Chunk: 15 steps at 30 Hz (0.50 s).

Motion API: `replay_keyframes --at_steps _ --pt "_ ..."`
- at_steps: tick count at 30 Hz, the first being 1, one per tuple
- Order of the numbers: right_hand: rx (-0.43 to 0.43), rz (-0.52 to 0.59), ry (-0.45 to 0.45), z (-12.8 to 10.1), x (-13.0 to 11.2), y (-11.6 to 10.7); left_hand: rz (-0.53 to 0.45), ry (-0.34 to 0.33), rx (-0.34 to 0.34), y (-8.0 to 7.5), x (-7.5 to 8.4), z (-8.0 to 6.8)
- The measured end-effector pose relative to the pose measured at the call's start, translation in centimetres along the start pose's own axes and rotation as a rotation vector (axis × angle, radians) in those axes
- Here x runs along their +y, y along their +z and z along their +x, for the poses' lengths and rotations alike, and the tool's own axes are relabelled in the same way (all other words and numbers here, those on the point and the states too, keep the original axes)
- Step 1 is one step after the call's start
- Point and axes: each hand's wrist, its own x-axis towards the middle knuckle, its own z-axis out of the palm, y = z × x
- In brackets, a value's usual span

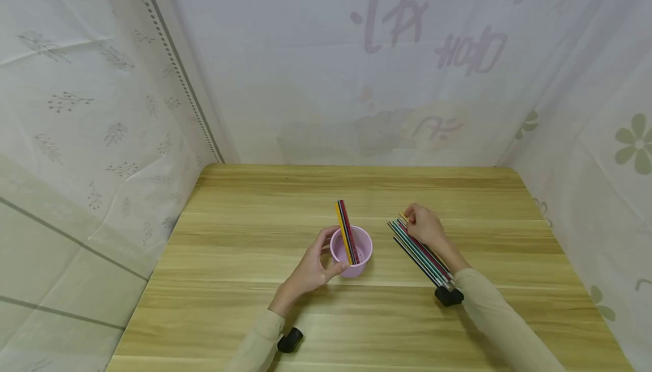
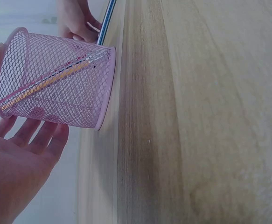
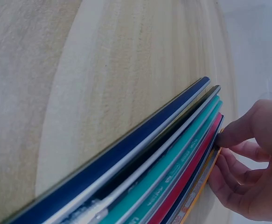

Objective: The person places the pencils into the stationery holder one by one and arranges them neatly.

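My left hand [image 1: 308,267] holds a pink mesh pen cup [image 2: 56,79] from its left side, thumb at the near rim and fingers round the far side. Inside the cup lean several pencils [image 1: 346,230], yellow, dark and red, their upper ends sticking out past the rim. To the right, a row of pencils [image 3: 168,163] in blue, black, green and red lies side by side on the table. At the row's outer edge my right hand [image 1: 425,226] pinches a yellow pencil [image 3: 202,185] near its far end, between thumb and fingers.
The wood-grain table [image 1: 254,213] carries the cup and the pencil row. Patterned cloth curtains [image 1: 316,77] stand behind the table and along both sides. A black wrist device [image 1: 449,296] overlaps the near ends of the pencils in the head view.
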Motion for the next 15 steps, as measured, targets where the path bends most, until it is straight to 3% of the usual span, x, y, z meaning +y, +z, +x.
replay_keyframes --at_steps 7,15 --pt "0.003 -0.06 -0.071 0.3 -0.1 0.3 -0.012 -0.006 -0.008 -0.1 0.1 0.0" --pt "-0.006 -0.025 -0.111 0.5 -1.1 -0.4 -0.001 0.004 0.001 -0.1 0.2 0.0"
